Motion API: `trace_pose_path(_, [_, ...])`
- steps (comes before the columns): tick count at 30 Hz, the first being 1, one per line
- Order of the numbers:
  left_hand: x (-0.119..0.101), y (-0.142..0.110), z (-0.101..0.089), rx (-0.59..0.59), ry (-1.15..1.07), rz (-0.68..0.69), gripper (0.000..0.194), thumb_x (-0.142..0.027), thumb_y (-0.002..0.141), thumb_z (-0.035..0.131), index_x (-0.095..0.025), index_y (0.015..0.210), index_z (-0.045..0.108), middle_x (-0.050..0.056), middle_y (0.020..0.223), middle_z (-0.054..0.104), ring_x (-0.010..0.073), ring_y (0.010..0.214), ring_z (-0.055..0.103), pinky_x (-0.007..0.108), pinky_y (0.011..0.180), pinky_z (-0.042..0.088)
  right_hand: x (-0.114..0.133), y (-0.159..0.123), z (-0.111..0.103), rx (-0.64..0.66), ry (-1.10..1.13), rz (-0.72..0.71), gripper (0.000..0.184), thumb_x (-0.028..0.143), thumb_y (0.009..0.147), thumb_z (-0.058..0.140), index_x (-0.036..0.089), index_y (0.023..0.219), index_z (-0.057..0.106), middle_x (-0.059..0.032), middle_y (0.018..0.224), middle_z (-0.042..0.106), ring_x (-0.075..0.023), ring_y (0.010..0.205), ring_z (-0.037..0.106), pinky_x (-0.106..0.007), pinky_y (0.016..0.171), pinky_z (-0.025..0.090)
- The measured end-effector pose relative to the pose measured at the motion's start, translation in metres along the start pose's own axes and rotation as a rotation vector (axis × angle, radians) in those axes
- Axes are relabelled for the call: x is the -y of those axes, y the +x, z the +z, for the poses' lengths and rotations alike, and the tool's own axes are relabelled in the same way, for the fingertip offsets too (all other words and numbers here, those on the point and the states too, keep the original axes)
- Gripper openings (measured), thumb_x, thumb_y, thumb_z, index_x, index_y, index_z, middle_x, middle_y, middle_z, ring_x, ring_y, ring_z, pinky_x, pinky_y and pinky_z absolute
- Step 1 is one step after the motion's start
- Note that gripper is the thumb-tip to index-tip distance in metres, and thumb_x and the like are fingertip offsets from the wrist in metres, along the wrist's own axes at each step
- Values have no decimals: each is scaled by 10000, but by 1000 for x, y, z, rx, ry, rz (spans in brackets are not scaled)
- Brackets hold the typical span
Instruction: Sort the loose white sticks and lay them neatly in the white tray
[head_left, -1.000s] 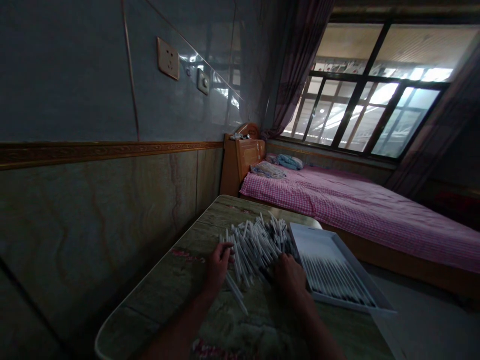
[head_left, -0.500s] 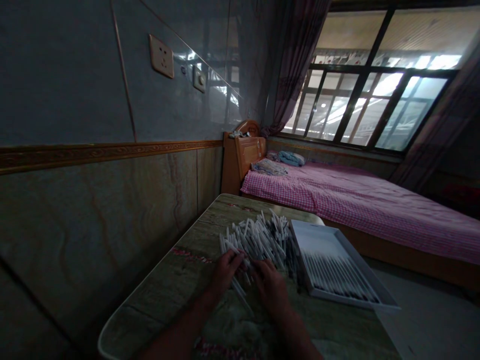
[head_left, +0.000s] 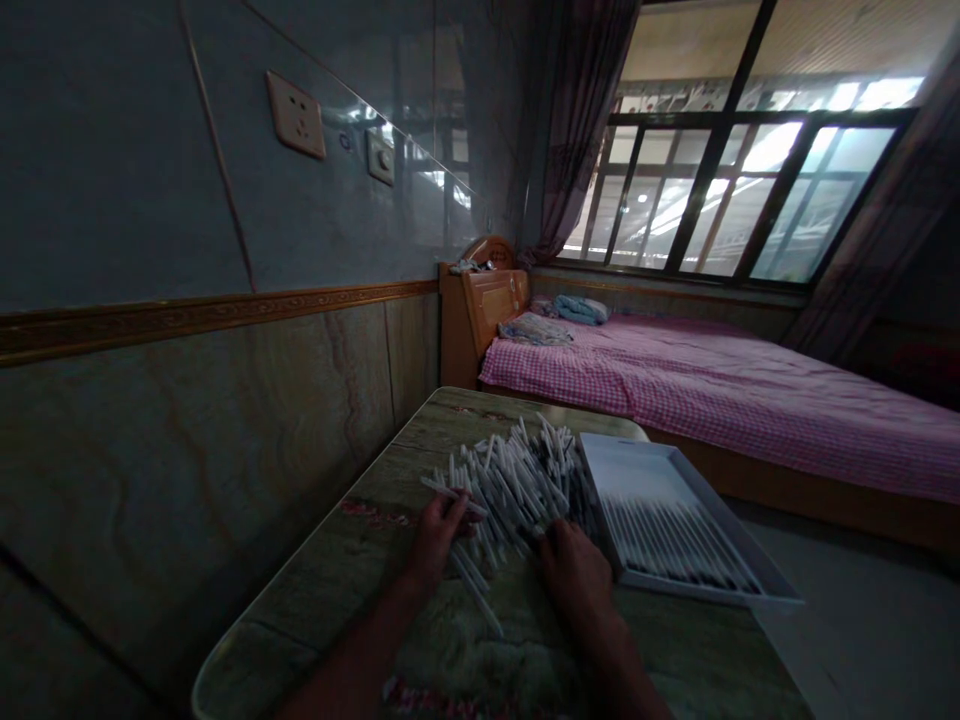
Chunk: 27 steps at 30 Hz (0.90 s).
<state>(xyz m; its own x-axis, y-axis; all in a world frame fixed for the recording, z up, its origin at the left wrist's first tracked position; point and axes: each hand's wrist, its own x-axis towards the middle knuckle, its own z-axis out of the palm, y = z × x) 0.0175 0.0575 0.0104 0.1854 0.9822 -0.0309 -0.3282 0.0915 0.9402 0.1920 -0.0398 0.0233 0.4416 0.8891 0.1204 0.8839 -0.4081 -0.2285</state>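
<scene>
A loose heap of white, pen-like sticks (head_left: pixel 510 480), several with dark ends, lies on the table. At its left edge my left hand (head_left: pixel 437 532) is closed on a white stick (head_left: pixel 441 488) that points up to the left. My right hand (head_left: pixel 577 568) sits at the heap's lower right, fingers curled together near a dark piece; what they grip is hidden. To the right stands a shallow white box (head_left: pixel 637 465) with a row of similar sticks (head_left: pixel 675 540) laid side by side. A few loose sticks (head_left: pixel 478 592) lie between my hands.
The table (head_left: pixel 322 610) has a marbled green top and rounded corners. Along its left side runs a tiled wall (head_left: pixel 285 400) with a socket (head_left: pixel 296 113). Beyond the table is a bed (head_left: pixel 675 380) with a pink checked cover, below a window.
My hands have moved apart: the left slightly to the left with a stick, the right rightward to the heap's lower right edge. The view has shifted slightly.
</scene>
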Motion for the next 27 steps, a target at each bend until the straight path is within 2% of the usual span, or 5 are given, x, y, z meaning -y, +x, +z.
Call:
trace_pose_path(3, [4, 3, -2, -13, -19, -3, 433, -464, 599, 761, -150, 856, 612, 38, 740, 713, 184, 663, 685, 255, 547, 533, -1, 1, 1, -13, 17, 5, 224, 310, 907, 430, 199, 855, 618, -53, 891, 679, -180, 773, 654, -250, 545, 299])
trace_pose_path(7, [5, 3, -5, -20, -14, -5, 421, -464, 624, 751, -146, 862, 612, 45, 757, 717, 187, 680, 689, 260, 557, 540, -3, 1, 0, -96, 47, 8, 232, 308, 926, 417, 211, 849, 613, -29, 895, 668, -143, 725, 640, -245, 530, 272])
trace_pose_path(18, [3, 2, -4, -74, -22, -34, 395, -483, 635, 744, -145, 800, 622, 45, 724, 719, 186, 645, 695, 251, 529, 536, -10, 2, -10, -251, 37, 4, 350, 341, 973, 366, 208, 768, 617, -24, 796, 651, -114, 597, 591, -253, 490, 225])
trace_pose_path(27, [4, 4, -4, -65, -130, -53, 306, -391, 664, 760, -142, 781, 626, 42, 720, 726, 170, 638, 697, 238, 542, 553, -20, 5, -8, -425, 79, -10, 362, 383, 960, 380, 208, 772, 634, -11, 791, 653, -97, 546, 541, -246, 483, 192])
